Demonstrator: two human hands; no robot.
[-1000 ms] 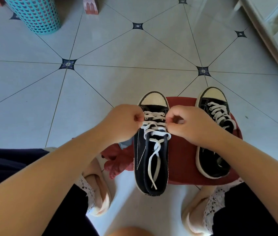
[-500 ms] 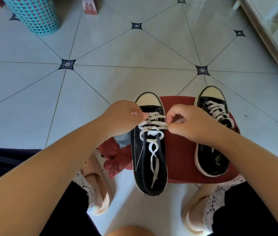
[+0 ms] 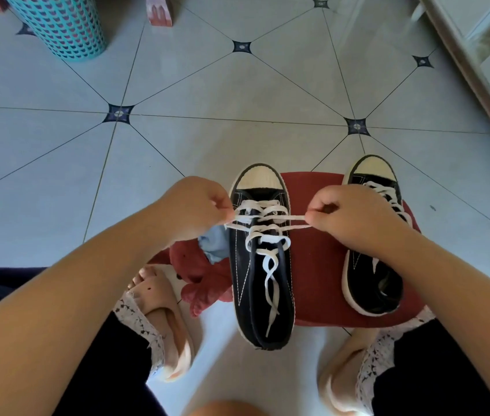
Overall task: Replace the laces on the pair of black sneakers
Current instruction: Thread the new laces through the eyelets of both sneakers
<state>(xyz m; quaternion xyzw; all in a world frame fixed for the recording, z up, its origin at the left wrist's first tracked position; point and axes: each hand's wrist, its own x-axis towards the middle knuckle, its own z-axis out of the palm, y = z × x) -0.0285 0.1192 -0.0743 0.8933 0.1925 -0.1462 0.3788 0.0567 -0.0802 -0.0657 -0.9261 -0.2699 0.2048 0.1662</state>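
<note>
A person's left hand (image 3: 195,208) at 9 o'clock and right hand (image 3: 348,217) at 3 each pinch the white flat lace (image 3: 294,217) in a tight grip, stretched crosswise over the black canvas sneaker (image 3: 239,265), toe at 12, heel at 6, on a red round stool (image 3: 318,265).

Black sneakers (image 3: 241,262), white laces (image 3: 263,218), red mat (image 3: 318,265), cloth (image 3: 215,247) seemingly pale blue.

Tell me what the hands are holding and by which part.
Both pinch the white lace on the sneaker between them: left hand at the shoe's left side, right hand at its right.
</note>
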